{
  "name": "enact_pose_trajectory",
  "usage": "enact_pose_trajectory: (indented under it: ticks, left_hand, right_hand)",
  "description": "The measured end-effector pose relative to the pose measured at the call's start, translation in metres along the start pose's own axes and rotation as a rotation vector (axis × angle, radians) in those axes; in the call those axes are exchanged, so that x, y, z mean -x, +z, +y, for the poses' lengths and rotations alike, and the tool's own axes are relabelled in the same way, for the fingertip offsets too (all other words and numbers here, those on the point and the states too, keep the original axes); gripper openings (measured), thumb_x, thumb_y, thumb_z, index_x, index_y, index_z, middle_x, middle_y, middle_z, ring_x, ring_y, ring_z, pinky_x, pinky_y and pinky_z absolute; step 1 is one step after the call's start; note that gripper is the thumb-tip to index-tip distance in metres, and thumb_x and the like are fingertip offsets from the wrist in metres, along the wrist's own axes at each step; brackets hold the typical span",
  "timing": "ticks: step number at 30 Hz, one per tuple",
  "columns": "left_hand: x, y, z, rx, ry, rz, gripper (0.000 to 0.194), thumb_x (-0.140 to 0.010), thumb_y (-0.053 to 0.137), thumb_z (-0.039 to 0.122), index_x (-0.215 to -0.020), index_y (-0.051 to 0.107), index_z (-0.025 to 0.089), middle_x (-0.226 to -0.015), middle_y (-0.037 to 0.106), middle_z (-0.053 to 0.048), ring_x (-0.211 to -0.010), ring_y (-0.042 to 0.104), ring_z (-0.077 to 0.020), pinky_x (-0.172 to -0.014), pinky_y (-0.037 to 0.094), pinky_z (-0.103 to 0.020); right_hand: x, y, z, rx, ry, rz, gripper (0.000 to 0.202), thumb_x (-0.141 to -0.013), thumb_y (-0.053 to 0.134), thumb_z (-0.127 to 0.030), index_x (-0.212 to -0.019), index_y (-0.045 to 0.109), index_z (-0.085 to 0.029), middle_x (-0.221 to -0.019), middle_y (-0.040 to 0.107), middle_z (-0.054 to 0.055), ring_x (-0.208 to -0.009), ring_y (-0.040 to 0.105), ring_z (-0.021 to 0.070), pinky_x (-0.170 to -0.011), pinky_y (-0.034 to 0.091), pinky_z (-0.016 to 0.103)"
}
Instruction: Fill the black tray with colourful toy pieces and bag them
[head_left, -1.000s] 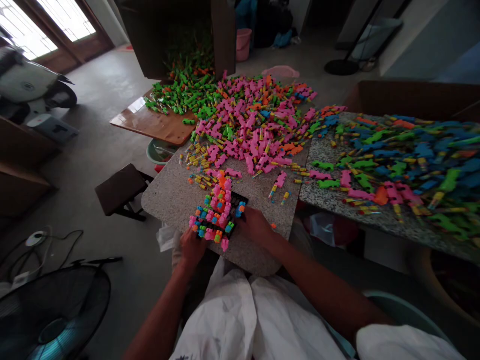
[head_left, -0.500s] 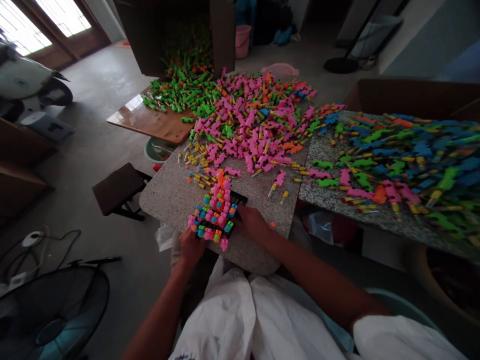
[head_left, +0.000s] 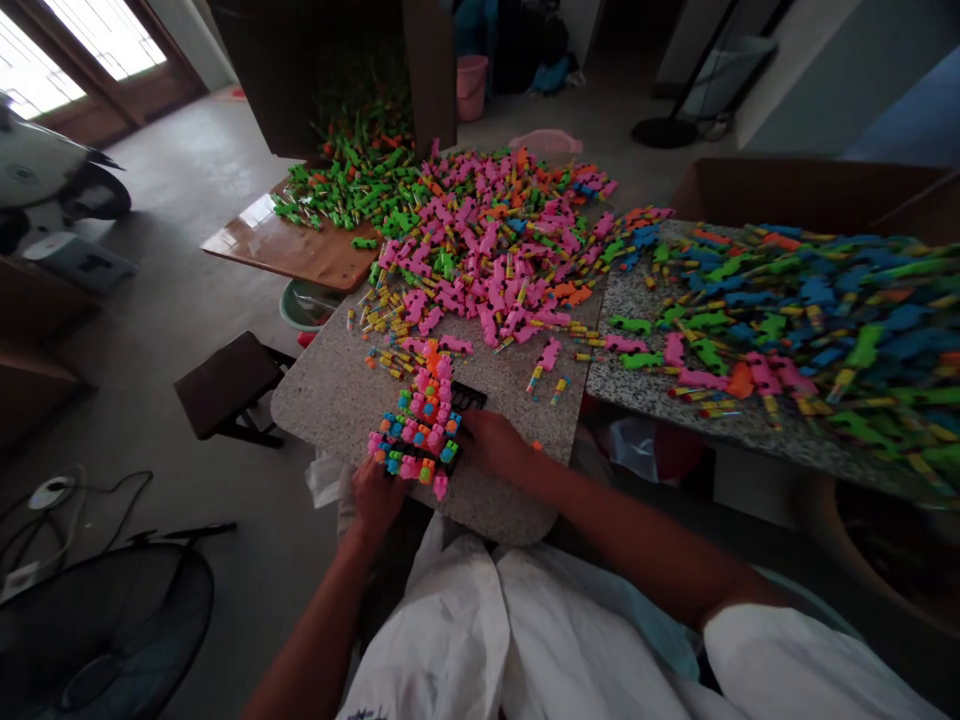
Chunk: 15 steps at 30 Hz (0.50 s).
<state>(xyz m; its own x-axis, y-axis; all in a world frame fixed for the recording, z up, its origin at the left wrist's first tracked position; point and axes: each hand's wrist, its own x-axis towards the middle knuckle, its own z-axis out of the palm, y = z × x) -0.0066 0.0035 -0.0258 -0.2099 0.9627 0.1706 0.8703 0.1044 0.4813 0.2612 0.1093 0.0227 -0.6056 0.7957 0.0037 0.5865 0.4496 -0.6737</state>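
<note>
Small pink, blue, green and orange plastic figures (head_left: 420,425) stand crowded on a black slotted rack (head_left: 469,396) near the front of the speckled table. At the rack's near left corner, my left hand (head_left: 377,492) is closed on its edge, fingertips partly hidden by the figures. My right hand (head_left: 496,440) is closed at the right side of the rack, its fingers mostly hidden behind the rack and figures. Beyond the rack lies a heap of pink car-shaped pieces (head_left: 487,240) with yellow-banded sticks.
Green pieces (head_left: 352,185) spill from a dark box (head_left: 431,80) onto a wooden board (head_left: 300,255). Blue and green pieces (head_left: 817,300) cover the right-hand counter (head_left: 611,375). A brown stool (head_left: 225,385) and a black fan (head_left: 105,630) stand on the left.
The view has shifted slightly, so everything sits a little further left. Both hands stay at the rack, with no clear change in their hold.
</note>
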Motion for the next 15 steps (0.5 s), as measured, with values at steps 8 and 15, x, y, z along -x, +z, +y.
enact_pose_trajectory:
  ticks: [8, 15]
  left_hand:
    - [-0.0011, -0.0006, 0.0015, 0.024, 0.000, 0.000, 0.016, -0.085, 0.062, 0.040, -0.079, 0.066, 0.025, -0.082, 0.076, -0.011, -0.085, 0.074, -0.0287, -0.076, 0.051, -0.037]
    - [-0.0033, -0.0031, -0.0010, 0.034, 0.007, 0.008, 0.017, -0.085, 0.062, 0.040, -0.085, 0.067, 0.024, -0.087, 0.078, -0.012, -0.084, 0.073, -0.0284, -0.076, 0.051, -0.037]
  right_hand:
    - [-0.0011, -0.0029, -0.0080, 0.114, 0.046, -0.029, 0.022, -0.111, 0.055, -0.030, -0.111, 0.073, -0.018, -0.111, 0.077, 0.012, -0.096, 0.072, 0.0240, -0.082, 0.048, 0.031]
    - [-0.0034, -0.0016, -0.0102, 0.147, 0.054, -0.043, 0.026, -0.112, 0.055, -0.032, -0.117, 0.075, -0.017, -0.114, 0.080, 0.012, -0.100, 0.075, 0.0255, -0.081, 0.049, 0.031]
